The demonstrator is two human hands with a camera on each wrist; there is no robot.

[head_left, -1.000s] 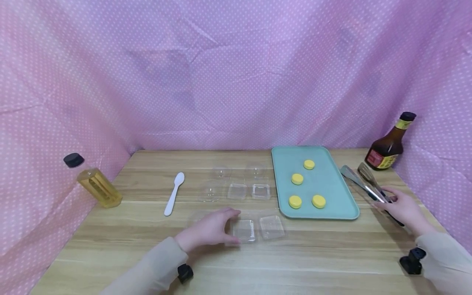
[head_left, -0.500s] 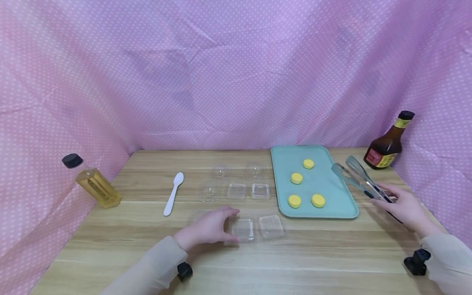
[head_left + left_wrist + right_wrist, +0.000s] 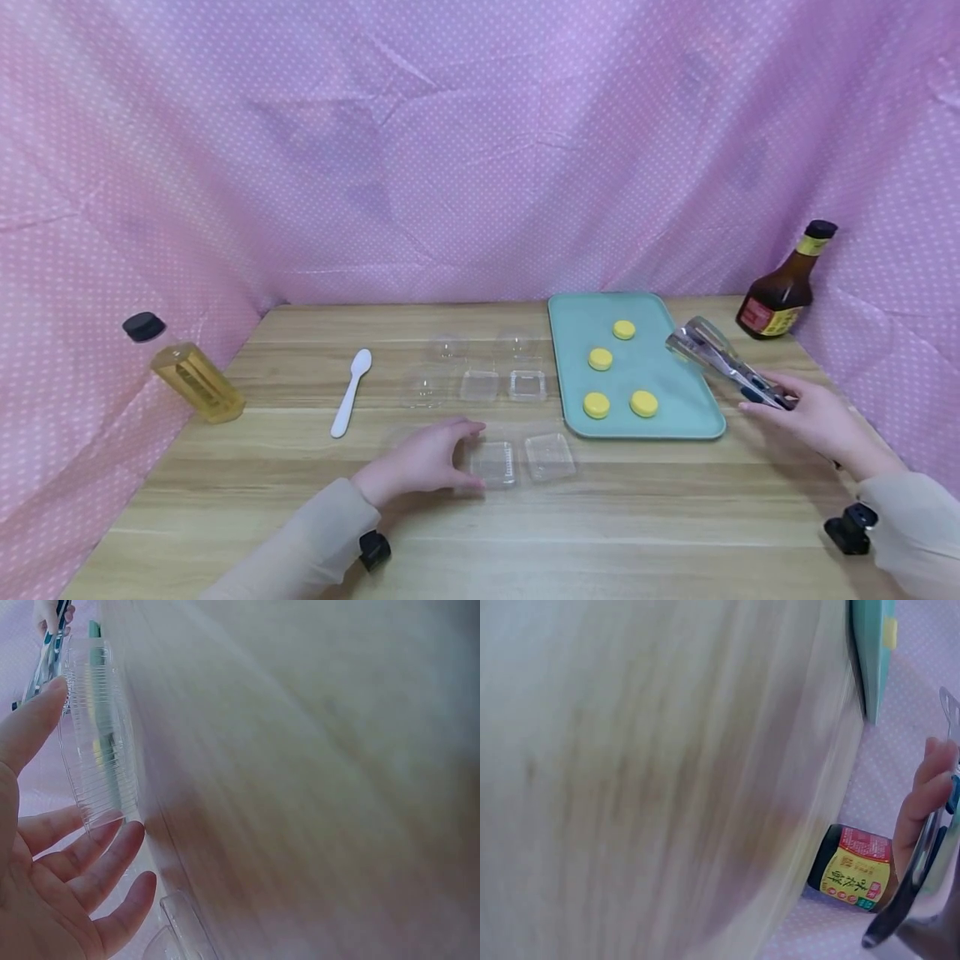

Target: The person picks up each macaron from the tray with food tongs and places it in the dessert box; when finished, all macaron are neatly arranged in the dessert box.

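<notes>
Aloft near the right edge of the table [image 3: 585, 533], a pair of metal tongs [image 3: 723, 363] is gripped in a person's right hand [image 3: 817, 419], fingers and thumb closed around the handles, the two tips close together over the right edge of a green tray [image 3: 652, 367]. Those handles are mostly hidden by the fingers, and the right wrist view cuts the tongs off at its border. At the middle of the table's near side, the left hand [image 3: 420, 458] curves loosely beside a clear plastic box [image 3: 493, 464], thumb and fingers spread apart; whether they touch it I cannot tell. A second box [image 3: 550, 457] sits just beside the first, and more clear containers [image 3: 480, 386] lie toward the far edge, their outlines hard to make out. Four yellow discs [image 3: 600, 359] lie on the tray. A dark bottle [image 3: 776, 300] stands at the table's far right corner, beyond the tongs; in the right wrist view, fingers hide its neck. Near the left edge is a bottle of yellow liquid [image 3: 198, 383], and a white spoon [image 3: 348, 397] lies between it and the containers.
</notes>
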